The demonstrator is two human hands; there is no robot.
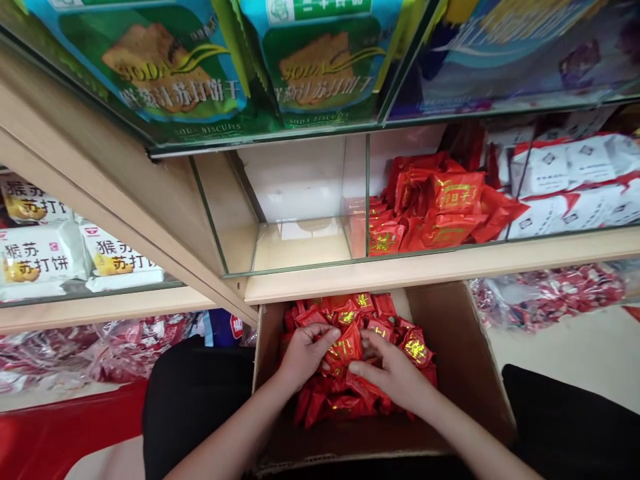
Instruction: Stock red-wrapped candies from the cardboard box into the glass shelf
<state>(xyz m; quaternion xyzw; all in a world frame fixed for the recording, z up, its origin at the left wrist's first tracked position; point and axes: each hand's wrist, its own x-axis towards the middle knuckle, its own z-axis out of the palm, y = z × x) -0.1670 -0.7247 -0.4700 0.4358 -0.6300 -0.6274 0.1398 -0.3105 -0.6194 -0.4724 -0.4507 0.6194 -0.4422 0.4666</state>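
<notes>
A cardboard box (485, 373) stands between my knees, holding many small red packets with gold print (417, 348). My left hand (307, 353) is closed, with its thumb and fingers pinching the left edge of one red packet (349, 343) above the pile. On the other side, my right hand (390, 370) curls its fingers at that packet's right edge, and its thumb lies low in front. Part of the packet and some fingertips are hidden by the hands.
Above the box is a wooden shelf (425, 265) with glass-walled compartments. One holds a heap of red packets (450, 200), beside white packets (565, 167). Green soda biscuit bags (185, 87) hang over it. A wooden upright (125, 173) divides off white biscuit packs (40, 253) at left.
</notes>
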